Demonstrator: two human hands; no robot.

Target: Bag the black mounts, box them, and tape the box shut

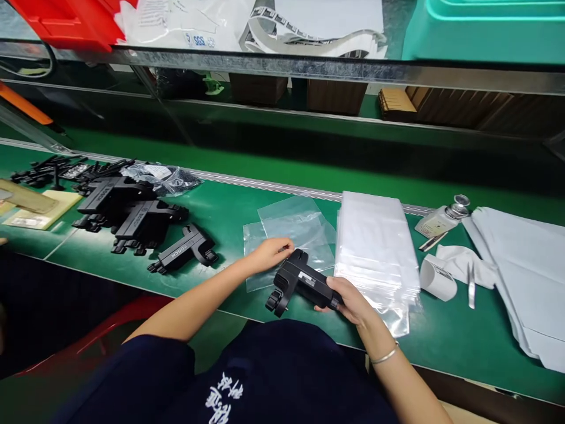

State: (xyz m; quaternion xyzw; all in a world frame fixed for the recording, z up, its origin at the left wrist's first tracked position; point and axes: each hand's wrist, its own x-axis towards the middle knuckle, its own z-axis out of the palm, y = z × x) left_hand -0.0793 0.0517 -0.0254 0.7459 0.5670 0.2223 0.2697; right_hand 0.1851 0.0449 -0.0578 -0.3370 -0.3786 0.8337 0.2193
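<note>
My right hand (352, 299) is wrapped round the narrow end of a black T-shaped plastic device (295, 281) with a small white label, tilted above the table's front edge. At the device's far end, my left hand (270, 254) has its fingers pinched together; whatever they hold is too small to make out. Clear plastic bags (304, 221) lie flat just behind the hands. A similar black device (185, 249), marked BOSCH, rests on the table left of my left arm. Close to my right hand lies a stack of clear plastic bags (375, 241).
More black devices (136, 221) are piled at the left, beside small black parts (48, 171). To the right are a pump bottle (441, 219), a label roll (436, 278), tweezers (471, 288), a white cloth (463, 263) and white sheets (529, 282). A shelf edge (282, 63) crosses above.
</note>
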